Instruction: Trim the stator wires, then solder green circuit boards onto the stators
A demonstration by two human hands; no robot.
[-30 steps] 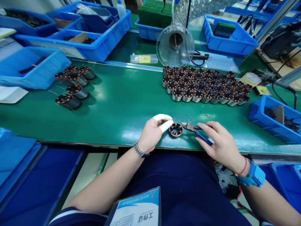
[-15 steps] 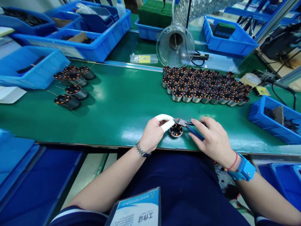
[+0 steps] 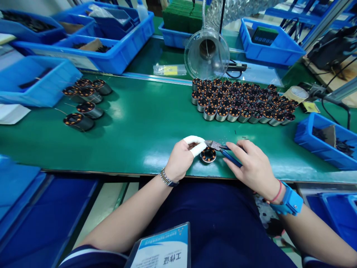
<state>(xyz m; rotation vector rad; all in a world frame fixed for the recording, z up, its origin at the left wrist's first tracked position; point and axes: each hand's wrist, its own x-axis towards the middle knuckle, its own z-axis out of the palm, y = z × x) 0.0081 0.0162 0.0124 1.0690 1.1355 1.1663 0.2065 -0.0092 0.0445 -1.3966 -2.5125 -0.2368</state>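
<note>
My right hand [image 3: 252, 163] is closed around the blue handles of a pair of pliers [image 3: 214, 145], whose jaws point left. The jaw tips meet the fingertips of my left hand [image 3: 182, 158]. White covers wrap the thumb and forefinger of that hand, and they are pinched together; what sits between them is too small to make out. Just below the jaws a motor stator [image 3: 208, 155] with copper windings stands upright on the green bench, partly hidden by the pliers and fingertips.
Rows of stators [image 3: 232, 113] stand at the back right, and several more stators [image 3: 79, 121] at the left. A blue bin [image 3: 329, 143] with black pieces is on the right. A clear extraction hood [image 3: 192, 56] hangs behind the rows. Blue trays [image 3: 117, 59] fill the back left.
Hands, pliers and stator hold almost the same position. The whole view has shifted very slightly.
</note>
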